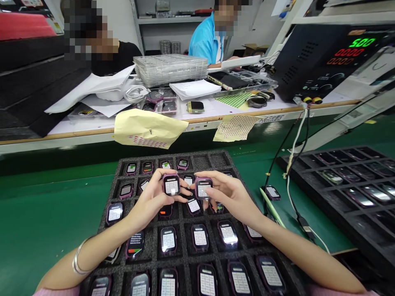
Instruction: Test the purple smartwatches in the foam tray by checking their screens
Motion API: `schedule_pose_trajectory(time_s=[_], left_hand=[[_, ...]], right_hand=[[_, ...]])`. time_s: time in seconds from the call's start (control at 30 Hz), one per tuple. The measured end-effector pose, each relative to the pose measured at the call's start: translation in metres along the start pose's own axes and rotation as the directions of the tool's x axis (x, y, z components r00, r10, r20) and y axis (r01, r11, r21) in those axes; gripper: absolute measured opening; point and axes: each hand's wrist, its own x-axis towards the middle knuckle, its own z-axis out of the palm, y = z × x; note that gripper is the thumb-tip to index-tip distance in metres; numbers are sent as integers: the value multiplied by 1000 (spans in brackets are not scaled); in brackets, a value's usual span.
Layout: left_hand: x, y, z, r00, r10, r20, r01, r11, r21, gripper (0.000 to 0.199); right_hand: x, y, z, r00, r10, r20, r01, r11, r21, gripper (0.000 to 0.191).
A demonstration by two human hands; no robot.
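Above the black foam tray (182,222), each of my hands grips a smartwatch case without a strap. My left hand (156,191) pinches a purple smartwatch (171,184) by its edges, its lit screen facing me. Beside it, my right hand (226,191) holds a second purple smartwatch (203,188), thumb on the lower right of the lit screen. The two watches are a short way apart. Several more watches lie in the tray's compartments, most with white lit screens; one at the lower left (135,244) shows text and a red-green bar. My hands hide some middle compartments.
A second foam tray (336,181) with watches lies at the right. Between the trays are a watch (273,192), a green pen (271,207) and a USB cable (304,224). A power supply (327,61) stands on the shelf. Two people sit beyond stacked clear trays (169,70).
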Motion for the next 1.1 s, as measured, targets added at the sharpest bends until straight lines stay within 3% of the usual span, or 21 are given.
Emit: schedule_pose_trajectory(time_s=[0.17,0.5,0.7,0.9,1.1], left_hand=[[0,-2,-2,1000,-10,8,10,1000,9,35],[3,-6,-2,1000,-7,23,6,999,34,13],[-2,-4,-2,996,-7,84,10,1000,-24,27],[-5,-5,1,997,13,82,-14,1000,12,34],[-6,-4,2,999,-5,38,5,1000,10,36]], right_hand=[[2,3,2,999,-3,-52,1,999,-46,22],[-6,-2,0,999,0,36,-1,1000,27,32],[-6,0,0,1000,0,13,0,1000,27,35],[-3,-1,2,997,27,-67,-27,1000,2,22],[-10,-6,0,1000,2,16,-3,999,40,31]])
